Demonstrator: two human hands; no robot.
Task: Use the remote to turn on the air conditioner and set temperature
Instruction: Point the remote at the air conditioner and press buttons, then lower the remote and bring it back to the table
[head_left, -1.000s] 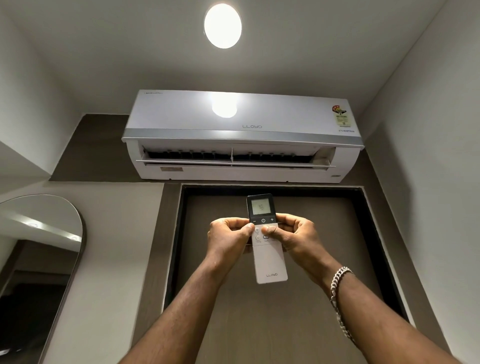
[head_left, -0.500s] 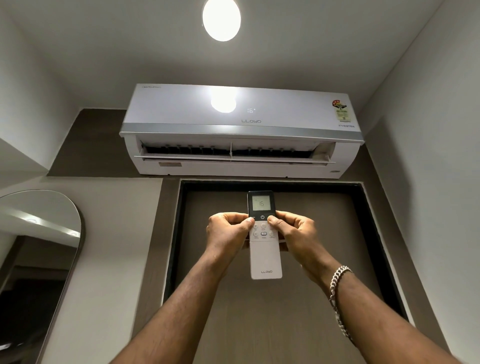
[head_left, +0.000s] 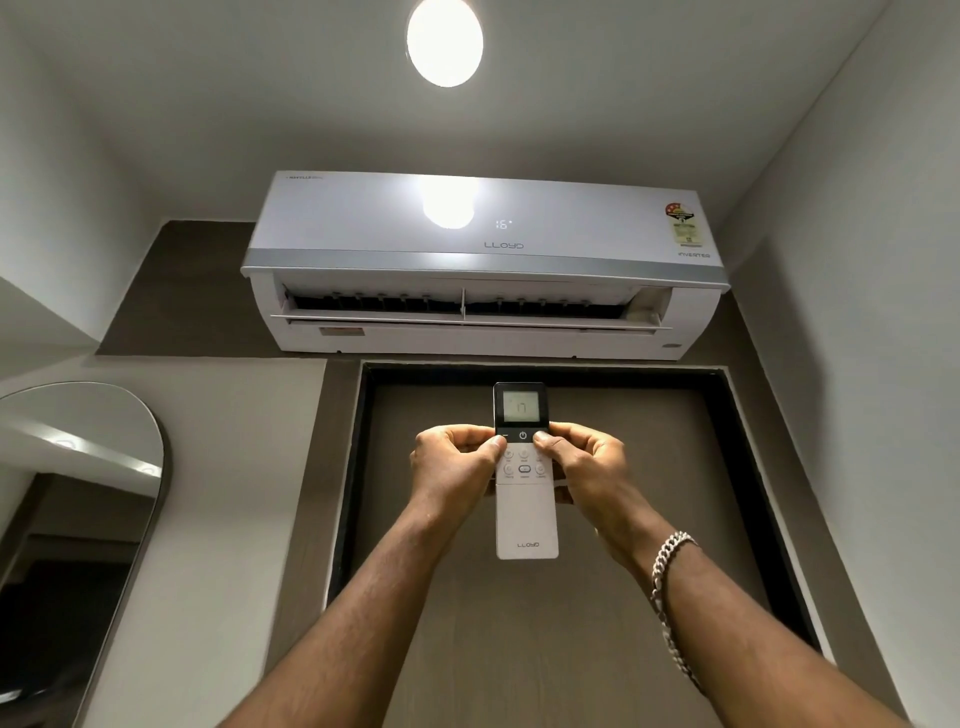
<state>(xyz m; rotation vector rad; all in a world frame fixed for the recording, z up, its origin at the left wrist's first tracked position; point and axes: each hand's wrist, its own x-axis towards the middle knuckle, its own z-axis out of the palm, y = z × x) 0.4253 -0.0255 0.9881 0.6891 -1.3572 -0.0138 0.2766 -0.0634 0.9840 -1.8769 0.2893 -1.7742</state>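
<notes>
A white remote with a dark top and a lit screen reading 17 is held upright in front of me. My left hand grips its left edge, thumb on the minus side of the dark strip. My right hand grips its right edge, thumb on the plus side beside the power button. Above, the white wall-mounted air conditioner has its flap open, and its front panel shows 16.
A dark-framed brown door stands straight ahead below the unit. An arched mirror hangs on the left wall. A round ceiling light glows overhead. Walls close in on both sides.
The unit's front display lit up with 16. The remote's screen went from 18 to 16, then 17. My right thumb slid up from the lower buttons to the plus side.
</notes>
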